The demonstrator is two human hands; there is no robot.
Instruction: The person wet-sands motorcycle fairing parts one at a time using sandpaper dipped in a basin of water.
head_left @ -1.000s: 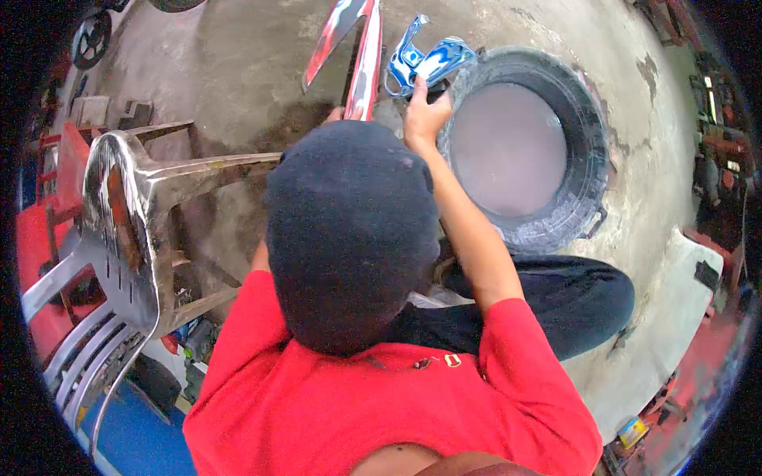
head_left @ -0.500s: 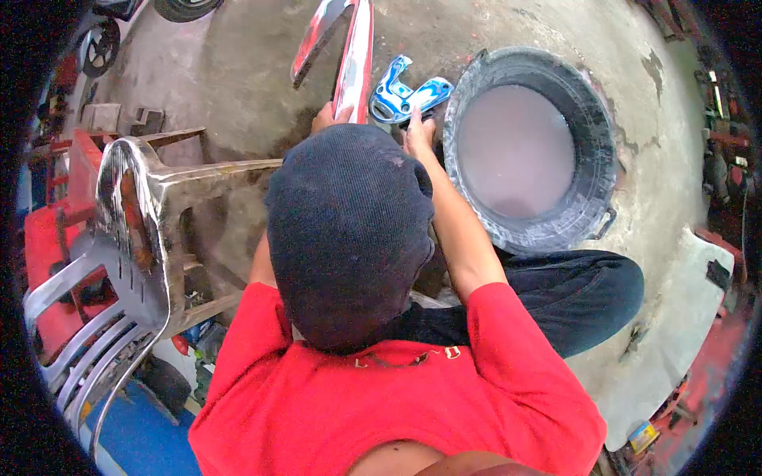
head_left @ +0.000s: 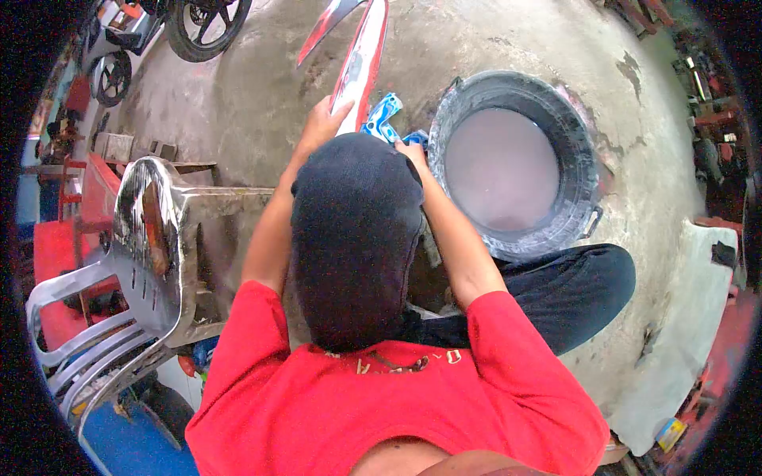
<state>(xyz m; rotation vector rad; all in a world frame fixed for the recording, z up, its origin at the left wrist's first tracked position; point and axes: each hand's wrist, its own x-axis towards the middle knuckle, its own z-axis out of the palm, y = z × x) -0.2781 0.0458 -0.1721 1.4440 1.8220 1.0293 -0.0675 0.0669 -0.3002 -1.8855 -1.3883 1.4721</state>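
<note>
My left hand (head_left: 324, 120) grips the near part of a long, forked red-and-white panel (head_left: 361, 67), its fingers against the left edge. The panel points away from me, and its far end leaves the top of the view. My right hand (head_left: 410, 151) holds a blue-and-white swirl-patterned piece (head_left: 383, 115) with cut-outs, close to the panel's right side. My raised knee (head_left: 357, 238) in dark cloth hides the lower part of both things and some of my fingers.
A large black tub (head_left: 583, 151) of cloudy greyish liquid stands right of my right hand. At left are a worn wooden stand (head_left: 226, 210) and a grey plastic chair (head_left: 147, 293). Motorcycle wheels (head_left: 208, 28) show at upper left. A pale board (head_left: 683, 333) lies at right.
My left hand has come further into view along the panel. The blue-and-white piece has moved down and left, partly behind my knee. The whole view has shifted slightly.
</note>
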